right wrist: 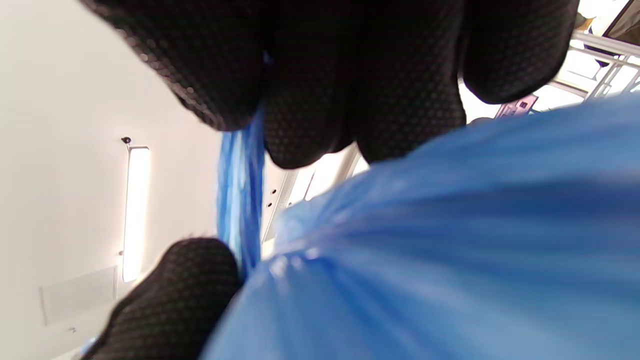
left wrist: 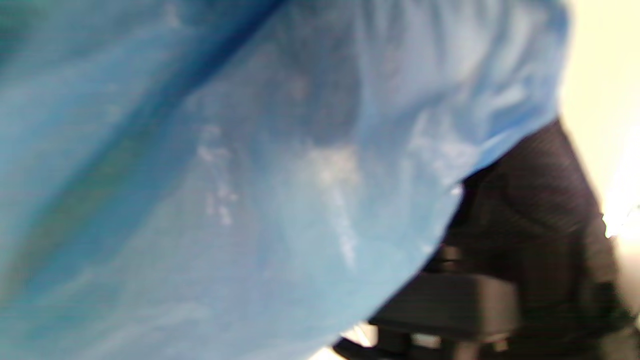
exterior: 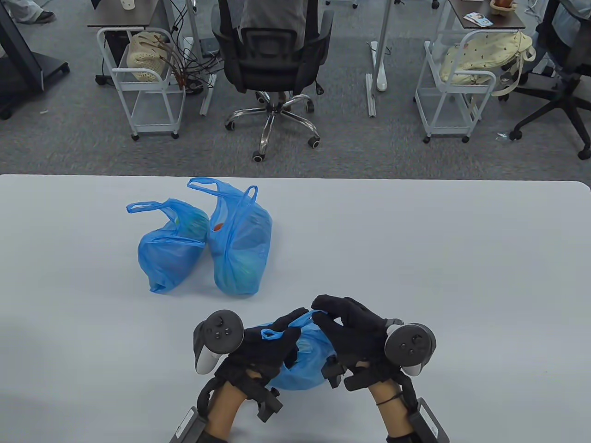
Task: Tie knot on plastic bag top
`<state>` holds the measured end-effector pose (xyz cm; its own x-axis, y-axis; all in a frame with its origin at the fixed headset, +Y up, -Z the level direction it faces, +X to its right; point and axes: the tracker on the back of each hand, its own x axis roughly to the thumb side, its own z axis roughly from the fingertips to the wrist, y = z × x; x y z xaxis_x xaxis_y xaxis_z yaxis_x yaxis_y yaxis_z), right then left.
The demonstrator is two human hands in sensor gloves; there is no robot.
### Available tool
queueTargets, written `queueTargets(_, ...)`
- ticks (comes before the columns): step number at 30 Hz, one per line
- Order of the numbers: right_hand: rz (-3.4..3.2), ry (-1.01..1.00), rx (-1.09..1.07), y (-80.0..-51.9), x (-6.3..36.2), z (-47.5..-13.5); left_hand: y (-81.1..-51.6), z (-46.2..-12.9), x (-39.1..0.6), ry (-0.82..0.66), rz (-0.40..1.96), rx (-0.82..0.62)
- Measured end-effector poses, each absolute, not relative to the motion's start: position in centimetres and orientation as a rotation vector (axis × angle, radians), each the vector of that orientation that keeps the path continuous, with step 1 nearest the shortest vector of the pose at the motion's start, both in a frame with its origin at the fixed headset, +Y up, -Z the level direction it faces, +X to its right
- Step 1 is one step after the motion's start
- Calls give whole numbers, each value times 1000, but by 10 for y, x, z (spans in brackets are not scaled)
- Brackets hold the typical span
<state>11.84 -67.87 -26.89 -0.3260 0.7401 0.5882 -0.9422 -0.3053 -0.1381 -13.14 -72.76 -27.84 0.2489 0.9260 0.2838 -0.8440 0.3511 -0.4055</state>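
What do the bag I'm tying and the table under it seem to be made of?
Bag between the hands: thin blue plastic film, glossy and translucent, judging by its creases, sheen and dim contents showing through. Table: smooth pale grey top with a matte look; probably laminate or plastic, but the views leave that open.

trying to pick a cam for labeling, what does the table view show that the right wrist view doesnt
Only the table view shows both hands, left hand and right hand, working the near blue bag on the white table, plus two more filled blue bags beyond. Only the right wrist view shows a close-up of gloved fingers pinching a twisted bag strip. Both show the blue bag and the right glove.
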Motion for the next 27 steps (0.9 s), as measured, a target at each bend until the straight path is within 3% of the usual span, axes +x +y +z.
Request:
queueTargets(4,1817,-586,494,-676,121,-267,-733,-281,-136,-517,1450,-248)
queueTargets(11,1791,-610,589,-668,111,-260,-739,-284,-139,-501,1619,-298)
queueTargets(21,2163,-536,812,-667,84,-253,-737,-285,-144,-512,1662,-302)
queueTargets(27,2167,-549,771,-669,87,-255,-730,-285,-145,-477,1600,-204)
